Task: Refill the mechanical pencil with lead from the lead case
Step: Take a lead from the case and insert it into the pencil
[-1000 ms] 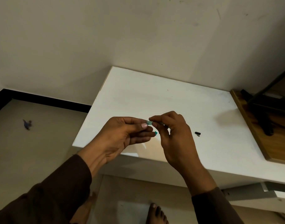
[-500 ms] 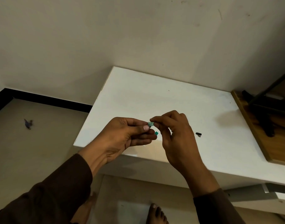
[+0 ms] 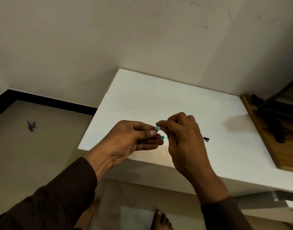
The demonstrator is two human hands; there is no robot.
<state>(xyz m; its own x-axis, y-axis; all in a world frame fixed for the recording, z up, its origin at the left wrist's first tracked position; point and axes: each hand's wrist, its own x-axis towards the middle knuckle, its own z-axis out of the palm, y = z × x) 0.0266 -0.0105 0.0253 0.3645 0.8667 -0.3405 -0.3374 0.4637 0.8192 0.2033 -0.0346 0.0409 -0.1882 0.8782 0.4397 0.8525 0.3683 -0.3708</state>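
head: white table [image 3: 167, 103] against wall [image 3: 125, 39]

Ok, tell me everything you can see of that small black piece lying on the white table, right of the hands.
The small black piece is a short, stubby cylinder, dark and slightly glossy like plastic, with a paler grey bit at its lower right. It lies flat on the white table, angled a little down to the right, just beyond the right hand. Nothing touches it but the tabletop. Whether it is a cap or another pencil part is too small to tell.
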